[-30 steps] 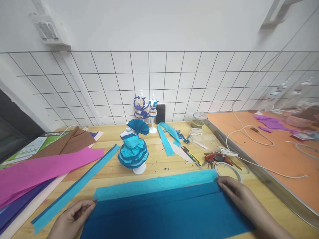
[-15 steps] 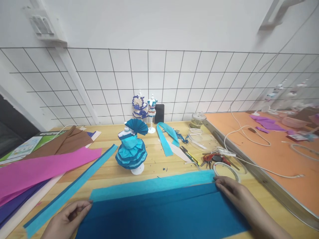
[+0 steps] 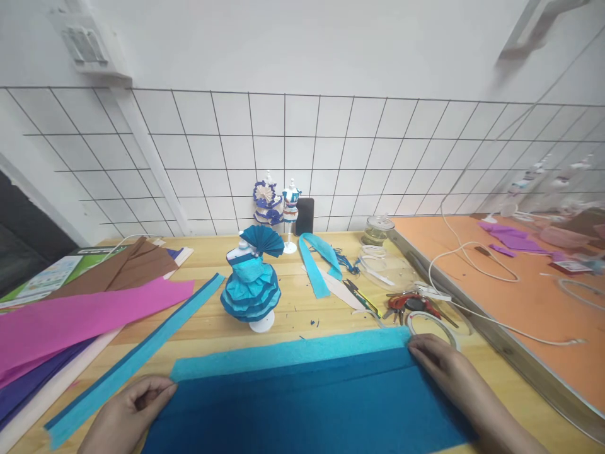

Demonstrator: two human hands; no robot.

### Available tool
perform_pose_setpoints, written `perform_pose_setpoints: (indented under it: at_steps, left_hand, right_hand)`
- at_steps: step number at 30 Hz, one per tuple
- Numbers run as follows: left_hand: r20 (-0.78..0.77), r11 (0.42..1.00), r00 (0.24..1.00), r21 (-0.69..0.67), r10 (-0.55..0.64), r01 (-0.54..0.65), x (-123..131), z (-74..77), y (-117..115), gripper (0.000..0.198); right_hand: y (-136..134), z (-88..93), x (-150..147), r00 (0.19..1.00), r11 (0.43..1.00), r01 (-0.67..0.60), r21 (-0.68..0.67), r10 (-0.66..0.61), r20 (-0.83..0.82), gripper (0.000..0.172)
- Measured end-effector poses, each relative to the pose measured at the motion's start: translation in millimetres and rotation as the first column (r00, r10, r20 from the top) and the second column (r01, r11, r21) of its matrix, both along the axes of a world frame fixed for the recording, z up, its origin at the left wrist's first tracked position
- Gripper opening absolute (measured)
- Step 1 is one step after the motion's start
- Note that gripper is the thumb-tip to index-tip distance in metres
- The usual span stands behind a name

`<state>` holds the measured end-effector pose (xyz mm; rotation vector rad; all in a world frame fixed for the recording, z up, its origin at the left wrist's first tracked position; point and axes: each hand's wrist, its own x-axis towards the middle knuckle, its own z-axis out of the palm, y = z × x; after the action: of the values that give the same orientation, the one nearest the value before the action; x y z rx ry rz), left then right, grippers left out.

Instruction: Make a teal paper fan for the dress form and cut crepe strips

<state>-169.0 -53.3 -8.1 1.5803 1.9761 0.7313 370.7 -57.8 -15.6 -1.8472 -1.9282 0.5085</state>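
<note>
A dark blue paper sheet (image 3: 302, 403) lies across the front of the wooden table, over a light blue paper strip (image 3: 293, 349) that shows along its far edge. My left hand (image 3: 135, 410) pinches the sheet's left corner between thumb and fingers. At the right corner, my right hand (image 3: 442, 359) pinches the same sheet, close to a tape roll (image 3: 432, 325). Beyond the sheet stands a small mannequin in a ruffled blue paper dress (image 3: 250, 280) with a dark blue fan. A narrow two-tone blue strip (image 3: 142, 353) lies slanted beyond my left hand.
Pink paper (image 3: 94, 315) and brown paper (image 3: 127, 268) lie at the left. Two small mannequins and a phone (image 3: 304, 216) stand by the wall. Toward the right are a cutter (image 3: 363, 297), red-handled scissors (image 3: 416, 304), a glass jar (image 3: 377, 231) and a white cable (image 3: 510, 331).
The whole view has shifted slightly, so things appear a little further right. Both hands keep their pinch on the sheet, with hardly any other movement.
</note>
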Motion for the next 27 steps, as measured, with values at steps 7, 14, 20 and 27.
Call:
perform_pose_setpoints:
  at_steps: [7, 14, 20, 27]
  left_hand:
    - [-0.013, 1.000, 1.000, 0.021, -0.023, 0.023, 1.3, 1.8, 2.1, 0.040]
    - [0.021, 0.988, 0.994, 0.113, -0.107, 0.104, 1.9, -0.4, -10.9, 0.030]
    - [0.069, 0.992, 0.992, 0.080, -0.107, 0.102, -5.4, -2.1, -30.7, 0.026]
    - [0.074, 0.992, 0.991, 0.079, -0.108, 0.102, -12.9, -5.4, -39.1, 0.024]
  right_hand:
    - [2.5, -9.2, 6.6, 0.997, 1.000, -0.013, -0.014, 0.014, 0.077, 0.030]
    - [-2.5, -13.2, 7.2, 0.983, 0.998, 0.053, 0.044, -0.060, 0.174, 0.029]
    - [-4.9, -22.7, 16.7, 0.984, 0.995, 0.070, 0.074, -0.081, 0.159, 0.032]
    - [-15.5, -26.2, 18.6, 0.990, 0.990, 0.087, 0.113, -0.098, 0.101, 0.026]
